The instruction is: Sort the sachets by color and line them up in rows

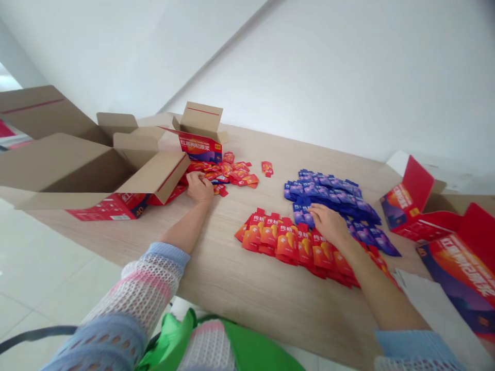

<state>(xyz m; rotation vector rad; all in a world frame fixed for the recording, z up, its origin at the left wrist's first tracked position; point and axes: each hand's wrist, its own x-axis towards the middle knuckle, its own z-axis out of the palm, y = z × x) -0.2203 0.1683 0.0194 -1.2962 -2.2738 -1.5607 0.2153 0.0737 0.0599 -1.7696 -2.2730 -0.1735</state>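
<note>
My left hand point(200, 186) reaches into a loose heap of red sachets point(240, 172), its fingers curled at the heap's near left side. Whatever those fingers hold is hidden. Over the middle of the table, my right hand point(328, 221) has its fingers bent together beside a blue sachet point(301, 212). I cannot make out whether a sachet is between its fingertips. Just in front of it lies an overlapping row of red sachets point(286, 241), tops facing away from me. Behind it, blue sachets point(332, 190) lie in overlapping rows.
A large open carton point(116, 206) stands at the left, flaps spread. A smaller open box point(201, 147) is behind the heap. Open red boxes point(460, 278) stand at the right, beside a white sheet point(433, 299). One red sachet point(266, 168) lies apart near the wall.
</note>
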